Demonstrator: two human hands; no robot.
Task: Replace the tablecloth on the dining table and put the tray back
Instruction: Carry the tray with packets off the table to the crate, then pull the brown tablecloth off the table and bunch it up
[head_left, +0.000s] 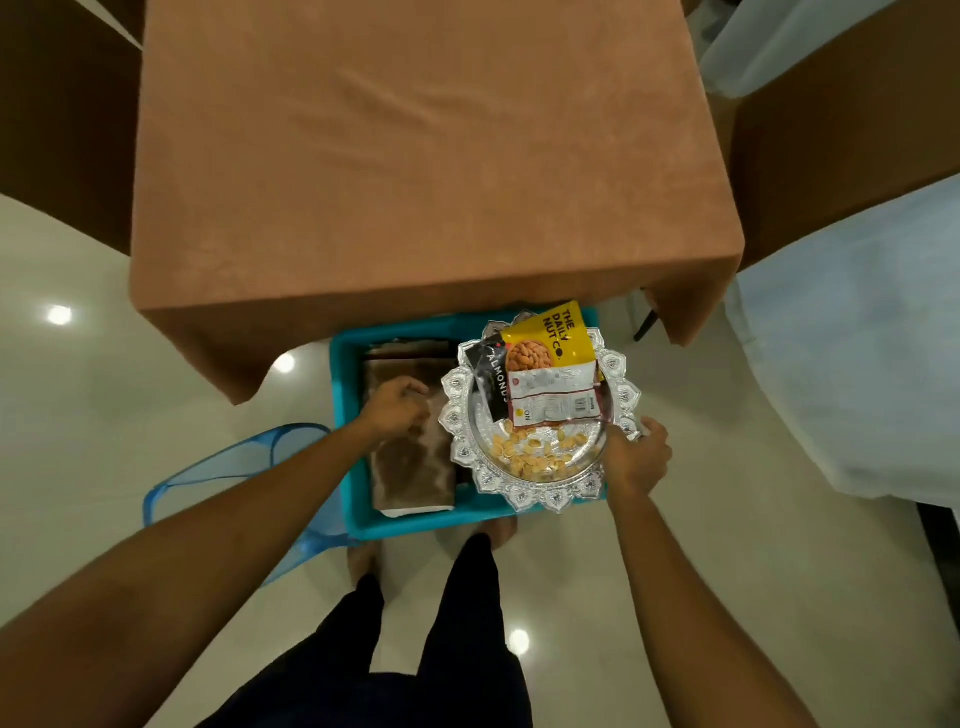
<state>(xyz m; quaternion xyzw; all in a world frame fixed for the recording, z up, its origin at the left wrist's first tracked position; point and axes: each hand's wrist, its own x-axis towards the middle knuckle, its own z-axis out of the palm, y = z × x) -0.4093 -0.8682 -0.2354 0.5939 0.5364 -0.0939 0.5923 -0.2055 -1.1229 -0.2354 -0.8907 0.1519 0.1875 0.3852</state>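
Observation:
A brown tablecloth (426, 156) covers the dining table and hangs over its near edge. Below it on the floor, a teal bin (345, 431) holds a folded brown cloth (410, 467). An ornate silver tray (621, 387) sits over the bin's right half, carrying a yellow almond packet (550, 338), other snack packets and loose nuts (530, 452). My right hand (636, 457) grips the tray's near right rim. My left hand (397, 408) hovers over the folded cloth beside the tray's left rim, fingers curled; whether it touches the tray is unclear.
A blue mesh basket (228, 467) lies on the glossy floor left of the bin. Chairs with pale blue covers (852, 364) stand at the right, dark chairs at the left. My legs and feet are just behind the bin.

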